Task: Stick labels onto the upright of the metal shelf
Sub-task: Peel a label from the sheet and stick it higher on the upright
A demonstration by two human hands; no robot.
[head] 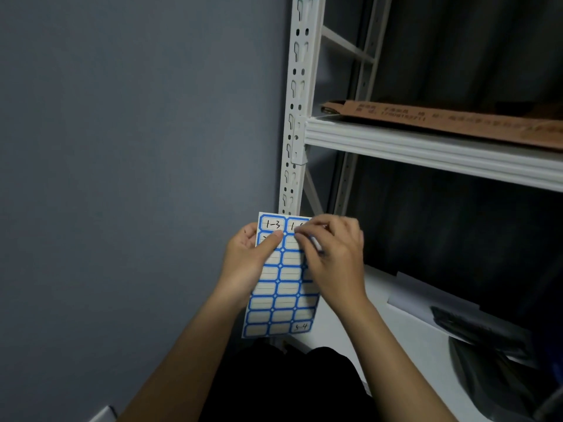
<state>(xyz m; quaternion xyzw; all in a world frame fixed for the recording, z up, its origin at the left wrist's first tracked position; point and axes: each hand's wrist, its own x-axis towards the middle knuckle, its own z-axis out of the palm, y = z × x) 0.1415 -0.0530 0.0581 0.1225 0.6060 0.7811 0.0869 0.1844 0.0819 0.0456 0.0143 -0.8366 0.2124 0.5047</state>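
A sheet of blue-bordered labels [281, 295] is held upright in front of the white perforated upright [297, 95] of the metal shelf. Handwritten marks such as "1-3" show on its top row and one in the bottom right corner. My left hand [246, 260] grips the sheet's left edge, thumb pressed across the second row. My right hand [332, 254] covers the sheet's upper right part, its fingertips curled at a label in the top rows; whether a label is lifted I cannot tell.
A white shelf beam [426, 150] joins the upright and carries a flat brown cardboard piece [441, 120]. The lower white shelf [405, 339] holds dark bags at the right. A grey wall [137, 147] fills the left.
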